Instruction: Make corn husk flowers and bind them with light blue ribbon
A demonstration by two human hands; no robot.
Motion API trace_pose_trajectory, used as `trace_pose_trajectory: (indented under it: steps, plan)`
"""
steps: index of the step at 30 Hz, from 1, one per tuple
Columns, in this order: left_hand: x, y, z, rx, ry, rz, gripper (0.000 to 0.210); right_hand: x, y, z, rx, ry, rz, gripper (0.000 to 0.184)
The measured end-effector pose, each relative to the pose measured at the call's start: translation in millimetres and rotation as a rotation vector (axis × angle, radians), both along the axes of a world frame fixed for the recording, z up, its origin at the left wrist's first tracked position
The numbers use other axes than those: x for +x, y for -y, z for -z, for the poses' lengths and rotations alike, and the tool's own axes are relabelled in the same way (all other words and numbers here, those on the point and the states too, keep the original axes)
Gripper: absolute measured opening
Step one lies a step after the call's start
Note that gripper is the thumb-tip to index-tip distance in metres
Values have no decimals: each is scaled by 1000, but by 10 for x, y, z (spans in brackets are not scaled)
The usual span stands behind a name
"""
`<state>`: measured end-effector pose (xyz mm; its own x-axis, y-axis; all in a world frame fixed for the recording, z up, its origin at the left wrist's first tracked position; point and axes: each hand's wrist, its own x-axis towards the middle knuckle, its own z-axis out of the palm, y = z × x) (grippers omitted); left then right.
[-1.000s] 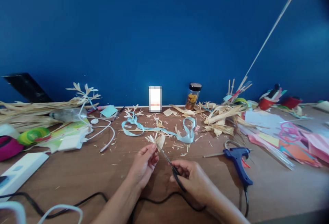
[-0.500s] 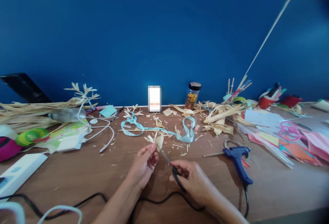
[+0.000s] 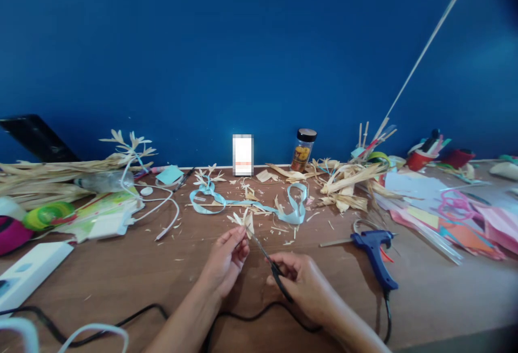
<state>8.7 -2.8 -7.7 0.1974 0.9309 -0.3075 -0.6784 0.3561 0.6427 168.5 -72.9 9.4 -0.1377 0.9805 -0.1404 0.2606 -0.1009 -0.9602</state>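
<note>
Between the fingertips of my left hand (image 3: pixel 229 258) is pinched a small pale flower of dried husk (image 3: pixel 245 220), its petals fanned upward. My right hand (image 3: pixel 297 283) grips black-handled scissors (image 3: pixel 279 276), with the blades pointing up and left so that their tips reach the husk petals. Whether the blades are parted is too small to tell. Just beyond the hands lies a curled light-blue ribbon (image 3: pixel 243 203). A finished-looking husk flower (image 3: pixel 208 176) rests at its left end, and small husk scraps are scattered around.
A blue glue gun (image 3: pixel 374 253) lies to the right, its black cord crossing the front. Husk strips (image 3: pixel 352 183) and a lidded jar (image 3: pixel 303 150) stand at the back. Coloured papers (image 3: pixel 453 229) lie far right; a white power strip (image 3: pixel 34 272) is at left.
The husk piece at the scissor tips looks narrower than before, its right side drawn in. Both hands stay almost in the same place.
</note>
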Motion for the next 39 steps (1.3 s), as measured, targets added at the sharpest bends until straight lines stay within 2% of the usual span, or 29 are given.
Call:
trace_pose_trajectory:
  steps: [13, 16, 19, 23, 28, 34, 39]
  plan:
    - [-2, 16, -32, -8, -9, -23, 8, 14, 2, 20, 25, 53, 35, 32]
    - [-1, 20, -40, 4, 8, -23, 10, 65, 0, -23, 94, 273, 73, 34]
    - [-2, 25, -54, 15, 13, 3, 10, 138, -6, -66, 161, 642, 118, 32]
    - [-6, 35, -71, 58, 2, 42, 10, 188, -3, -118, 133, 1017, 121, 28]
    - [-16, 38, -71, 97, 27, 84, 7, 142, 28, -182, 177, 1140, 78, 32]
    - [-18, 42, -80, 91, 87, 96, 9, 90, 53, -212, 263, 1090, -10, 52]
    - [-17, 54, -123, 90, 103, 98, 9, 63, -17, -282, 119, 1250, 47, 18]
